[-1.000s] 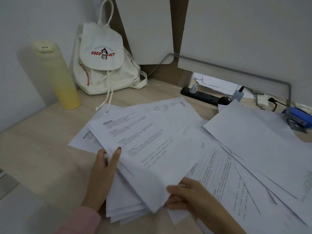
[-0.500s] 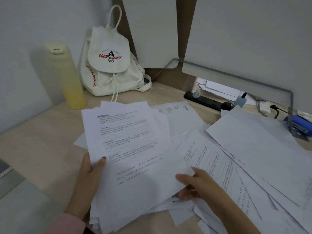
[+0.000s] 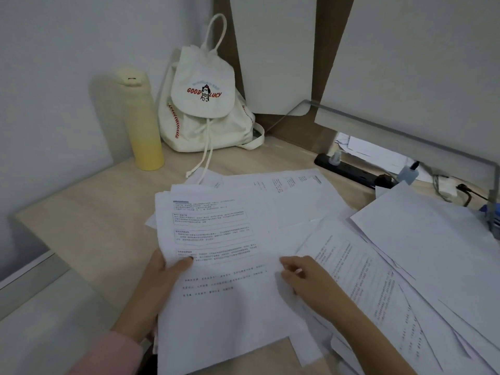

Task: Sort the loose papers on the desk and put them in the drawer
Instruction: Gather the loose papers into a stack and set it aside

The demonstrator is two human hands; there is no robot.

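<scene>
A stack of printed white papers (image 3: 216,266) lies at the desk's near edge. My left hand (image 3: 159,282) grips the stack's left side, thumb on the top sheet. My right hand (image 3: 305,277) rests on the top sheet's right side, fingers loosely curled; whether it pinches a sheet I cannot tell. More loose papers (image 3: 405,253) fan out across the right half of the wooden desk (image 3: 94,228). Other sheets (image 3: 292,190) lie behind the stack. No drawer is in view.
A yellow bottle (image 3: 140,123) and a white drawstring backpack (image 3: 205,104) stand at the back left. A black power strip (image 3: 351,169) with plugs lies at the back right, under a grey metal frame (image 3: 405,131). A blue stapler (image 3: 493,215) sits at the right edge.
The stack has been turned and squared up under my left hand. My right hand came out from beneath the sheets and now lies on top of the stack.
</scene>
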